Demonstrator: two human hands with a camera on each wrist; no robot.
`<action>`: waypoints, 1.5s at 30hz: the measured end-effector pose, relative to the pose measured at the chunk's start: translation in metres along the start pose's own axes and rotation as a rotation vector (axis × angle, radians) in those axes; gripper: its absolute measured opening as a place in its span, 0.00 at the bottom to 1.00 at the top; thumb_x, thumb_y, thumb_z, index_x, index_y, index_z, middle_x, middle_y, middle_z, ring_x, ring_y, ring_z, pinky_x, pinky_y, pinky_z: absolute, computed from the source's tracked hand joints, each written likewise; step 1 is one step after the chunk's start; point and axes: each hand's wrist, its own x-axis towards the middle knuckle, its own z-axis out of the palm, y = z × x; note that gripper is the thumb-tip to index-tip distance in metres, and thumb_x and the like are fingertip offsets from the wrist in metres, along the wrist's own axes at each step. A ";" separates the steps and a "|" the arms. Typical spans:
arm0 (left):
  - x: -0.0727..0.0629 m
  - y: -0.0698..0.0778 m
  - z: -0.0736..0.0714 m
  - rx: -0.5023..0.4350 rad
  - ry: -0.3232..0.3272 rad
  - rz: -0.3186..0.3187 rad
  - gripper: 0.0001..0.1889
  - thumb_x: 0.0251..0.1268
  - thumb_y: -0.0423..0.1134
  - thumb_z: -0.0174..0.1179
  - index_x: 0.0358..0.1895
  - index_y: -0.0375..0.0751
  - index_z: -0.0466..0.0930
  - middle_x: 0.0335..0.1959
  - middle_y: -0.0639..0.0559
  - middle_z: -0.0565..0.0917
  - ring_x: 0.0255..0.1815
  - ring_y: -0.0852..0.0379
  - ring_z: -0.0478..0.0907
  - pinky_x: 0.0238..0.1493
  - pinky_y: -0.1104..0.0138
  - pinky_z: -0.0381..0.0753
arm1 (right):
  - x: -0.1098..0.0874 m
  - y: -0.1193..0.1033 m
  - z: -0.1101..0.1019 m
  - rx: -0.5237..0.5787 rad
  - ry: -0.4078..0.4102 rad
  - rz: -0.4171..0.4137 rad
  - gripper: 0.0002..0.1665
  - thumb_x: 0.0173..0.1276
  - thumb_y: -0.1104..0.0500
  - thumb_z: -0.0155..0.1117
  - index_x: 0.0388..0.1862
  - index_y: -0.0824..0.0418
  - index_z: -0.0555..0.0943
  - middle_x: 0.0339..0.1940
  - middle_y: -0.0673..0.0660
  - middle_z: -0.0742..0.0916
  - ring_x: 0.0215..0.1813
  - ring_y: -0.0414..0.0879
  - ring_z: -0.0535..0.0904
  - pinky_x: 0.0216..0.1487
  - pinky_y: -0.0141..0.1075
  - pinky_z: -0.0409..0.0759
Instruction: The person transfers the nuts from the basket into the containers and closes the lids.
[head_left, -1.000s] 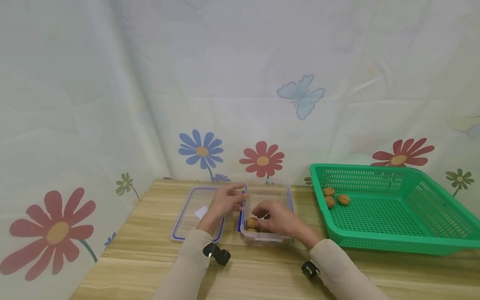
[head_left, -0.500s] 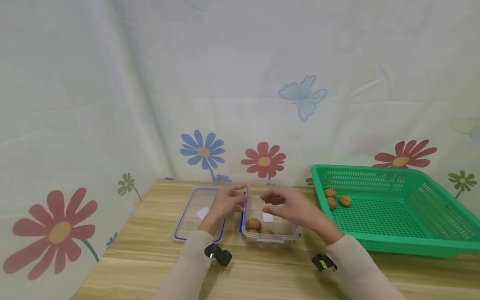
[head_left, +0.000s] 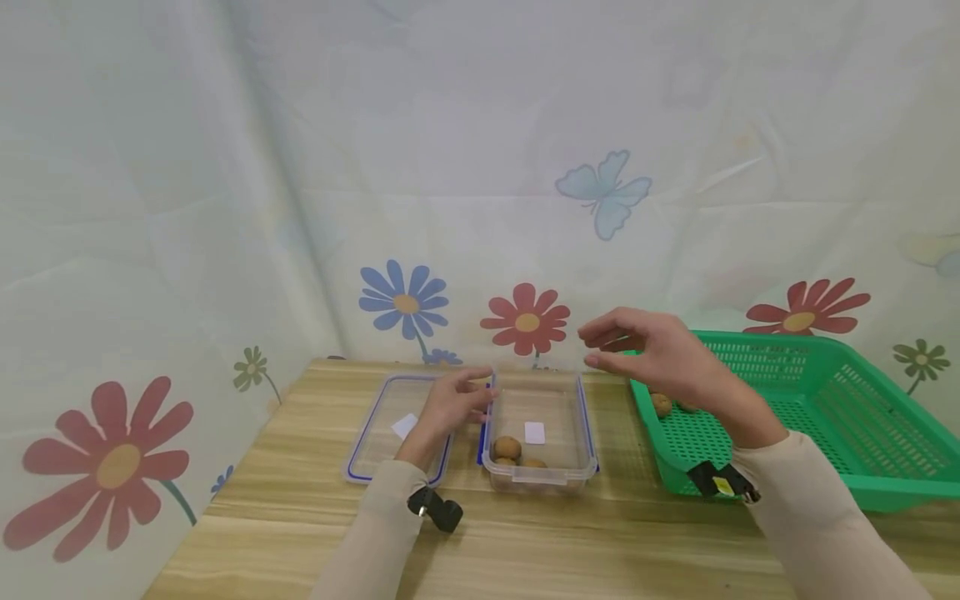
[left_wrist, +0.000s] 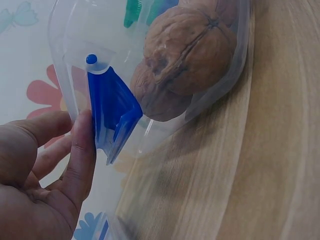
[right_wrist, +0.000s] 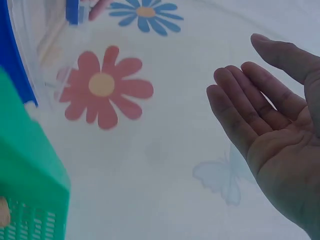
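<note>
A clear plastic food container [head_left: 551, 477] with blue clasps stands on the table; several walnuts [head_left: 507, 448] and a white paper piece [head_left: 534, 432] lie inside it. My left hand [head_left: 450, 406] rests at its left side. In the left wrist view the fingers [left_wrist: 81, 150] touch the container beside a hanging blue clasp [left_wrist: 114, 107], and walnuts [left_wrist: 190, 47] show through the wall. My right hand [head_left: 667, 354] is raised over the left edge of the green basket [head_left: 787, 485], fingers extended and holding nothing. Walnuts [head_left: 661, 405] in the basket are partly hidden under it.
Left of the container lies its clear lid [head_left: 367, 442] with a blue seal, close to my left forearm. Wooden table [head_left: 510, 550] surface runs in front. A flower-printed curtain [head_left: 450, 167] hangs right behind the table.
My right hand has come out of the container, leaving walnuts there, and moved right and up to the basket's left edge. The left hand stays in place at the container's side.
</note>
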 end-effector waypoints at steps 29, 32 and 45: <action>-0.001 0.001 0.000 -0.003 0.010 -0.015 0.25 0.73 0.32 0.69 0.71 0.35 0.80 0.50 0.35 0.86 0.38 0.53 0.86 0.38 0.64 0.92 | -0.008 0.119 -0.062 -0.046 -0.069 0.254 0.25 0.80 0.49 0.68 0.67 0.62 0.82 0.63 0.63 0.86 0.64 0.58 0.81 0.61 0.53 0.82; 0.000 0.001 0.000 -0.005 0.012 -0.019 0.24 0.73 0.32 0.68 0.71 0.36 0.80 0.50 0.35 0.86 0.38 0.53 0.86 0.37 0.65 0.92 | -0.011 0.130 -0.063 -0.047 -0.084 0.281 0.28 0.80 0.47 0.68 0.68 0.63 0.81 0.64 0.63 0.86 0.65 0.60 0.81 0.63 0.58 0.81; 0.001 0.000 0.000 -0.017 0.007 -0.006 0.24 0.73 0.31 0.68 0.70 0.34 0.79 0.49 0.35 0.86 0.38 0.52 0.87 0.38 0.64 0.92 | -0.027 0.169 -0.064 -0.028 -0.159 0.338 0.28 0.80 0.50 0.67 0.69 0.69 0.80 0.62 0.65 0.86 0.64 0.63 0.80 0.61 0.59 0.83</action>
